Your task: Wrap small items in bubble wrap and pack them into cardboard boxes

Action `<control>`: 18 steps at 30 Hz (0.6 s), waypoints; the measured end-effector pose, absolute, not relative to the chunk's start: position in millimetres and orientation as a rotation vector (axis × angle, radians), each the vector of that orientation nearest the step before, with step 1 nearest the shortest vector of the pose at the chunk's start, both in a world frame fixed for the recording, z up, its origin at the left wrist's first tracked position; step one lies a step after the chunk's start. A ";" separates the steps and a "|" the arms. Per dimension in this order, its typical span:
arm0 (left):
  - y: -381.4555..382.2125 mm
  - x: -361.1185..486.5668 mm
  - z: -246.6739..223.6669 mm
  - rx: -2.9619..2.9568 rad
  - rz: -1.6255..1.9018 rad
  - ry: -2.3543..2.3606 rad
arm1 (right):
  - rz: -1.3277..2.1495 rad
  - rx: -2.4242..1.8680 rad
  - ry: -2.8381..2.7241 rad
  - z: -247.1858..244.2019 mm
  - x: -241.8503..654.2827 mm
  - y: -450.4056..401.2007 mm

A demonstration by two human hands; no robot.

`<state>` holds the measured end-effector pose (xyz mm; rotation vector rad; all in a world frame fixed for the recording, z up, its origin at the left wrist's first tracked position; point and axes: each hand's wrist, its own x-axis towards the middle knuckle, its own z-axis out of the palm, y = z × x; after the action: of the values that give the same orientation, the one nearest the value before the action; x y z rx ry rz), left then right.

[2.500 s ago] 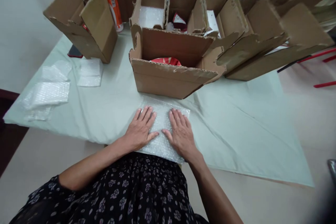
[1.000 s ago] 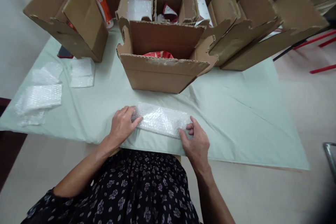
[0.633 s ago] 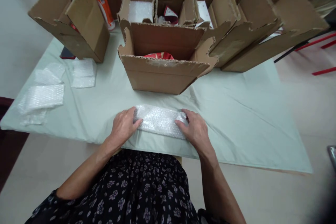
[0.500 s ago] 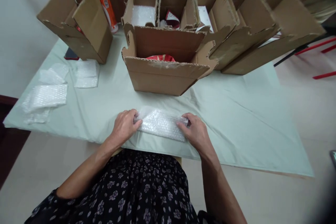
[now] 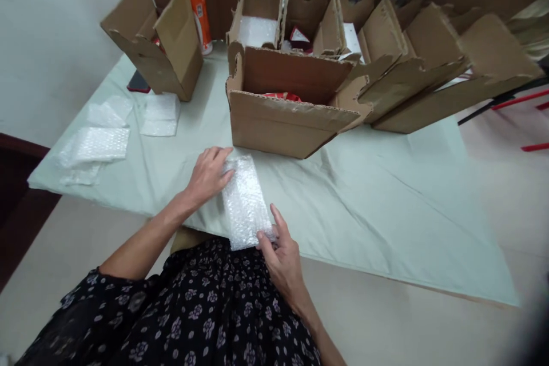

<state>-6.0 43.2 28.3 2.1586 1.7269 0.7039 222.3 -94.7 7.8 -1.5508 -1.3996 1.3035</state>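
A folded piece of bubble wrap [image 5: 246,203] lies lengthwise toward me at the front edge of the table, between my hands. My left hand [image 5: 209,172] has its thumb over the far left corner of the wrap, the fingers curled behind that end. At the near right corner, my right hand [image 5: 281,251] pinches the wrap between thumb and fingers, with the index finger stretched out. Just beyond the wrap stands a cardboard box [image 5: 274,126], open at the top, with something red inside.
More pieces of bubble wrap [image 5: 100,144] lie at the left. A tall cardboard box [image 5: 171,63], an orange bottle [image 5: 193,0] and a dark phone [image 5: 138,82] are behind them. Several open cardboard boxes [image 5: 412,91] line the back of the pale green tablecloth [image 5: 407,200].
The bubble wrap has turned from lying crosswise to pointing toward me. My left hand went to its far end, my right hand to its near end. The view has shifted a little left.
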 end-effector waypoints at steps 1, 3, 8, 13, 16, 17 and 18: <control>30.1 -3.5 26.1 2.199 0.778 1.645 | 1.334 -1.555 -1.389 8.3 223.0 -94.5; -3.3 -1.9 24.4 2.212 0.876 1.383 | 1.442 -1.565 -1.332 10.8 226.6 -92.0; -68.3 -10.6 24.5 2.077 0.774 1.052 | 1.708 -1.466 -0.968 15.8 225.7 -80.7; -75.2 -3.4 18.2 1.947 0.752 1.318 | 1.869 -1.244 -0.621 17.5 208.8 -64.6; -69.3 7.3 17.0 1.744 0.832 1.566 | 1.873 -1.200 -0.736 16.8 203.5 -59.2; -66.6 10.1 17.3 1.674 0.833 1.620 | 1.842 -1.217 -0.807 15.8 203.5 -59.6; -63.6 12.2 17.9 1.616 0.822 1.657 | 1.783 -1.249 -0.895 14.5 204.3 -60.9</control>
<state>12.2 -63.6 17.9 1.6163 1.6572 0.8224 204.3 -60.9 14.5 -1.2492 -0.8947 1.7833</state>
